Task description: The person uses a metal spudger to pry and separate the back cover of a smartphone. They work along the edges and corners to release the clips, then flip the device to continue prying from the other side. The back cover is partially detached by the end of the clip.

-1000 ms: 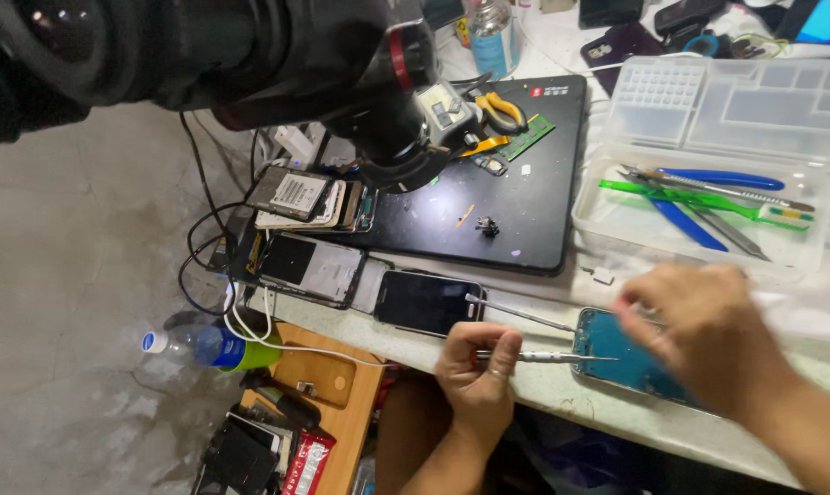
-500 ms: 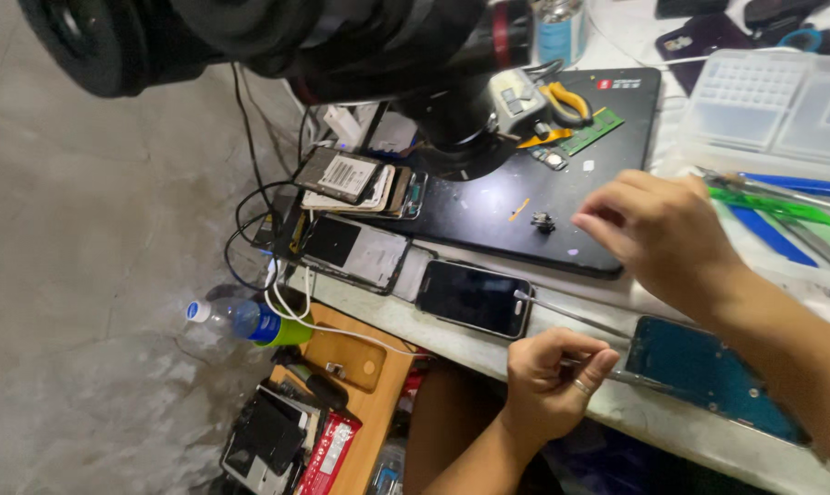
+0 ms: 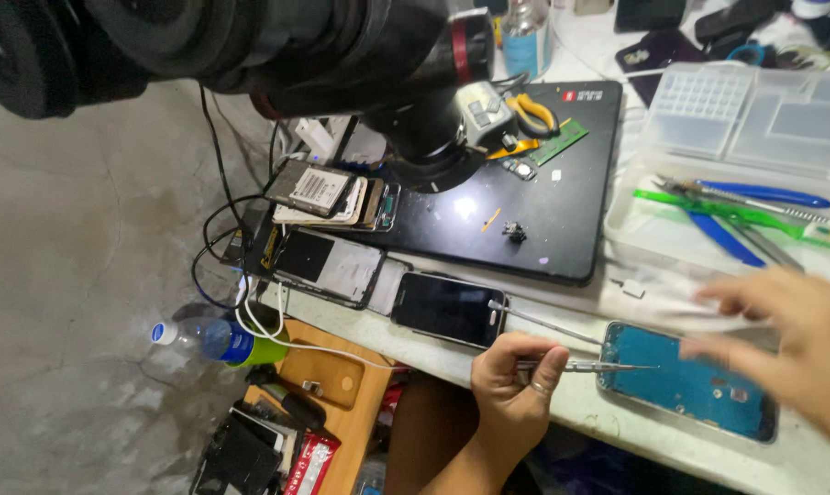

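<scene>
The left hand (image 3: 511, 390) sits at the near edge of the white workbench (image 3: 562, 417), fingers curled shut around a pair of slim metal tweezers (image 3: 587, 367) whose tips point rightward and reach over the left end of the blue-backed phone frame (image 3: 686, 385). That frame lies flat close to the bench's front edge, with only a narrow strip of bench between it and the drop. The right hand (image 3: 791, 344) hovers blurred above the frame's right end, fingers spread loosely and holding nothing that can be seen.

Just left of the frame, a dark-screened smartphone (image 3: 447, 307) lies at the bench's lip, a thin metal probe (image 3: 543, 323) stretching from its corner toward the frame. Behind both runs the front edge of a black rectangular work mat (image 3: 525, 211), and to the right of it stands a clear plastic tray with blue and green hand tools (image 3: 736, 215). A black microscope body (image 3: 250, 37) overhangs the far left, closing off the space above the mat. Open room lies mainly between the mat's edge and the frame. Below the bench, a plastic bottle with a blue and green label (image 3: 218, 341) lies on the concrete floor.

Half a second ago the right hand was up over the black mat; now it is back down at the frame, while the left hand keeps the same grip on the tweezers.
</scene>
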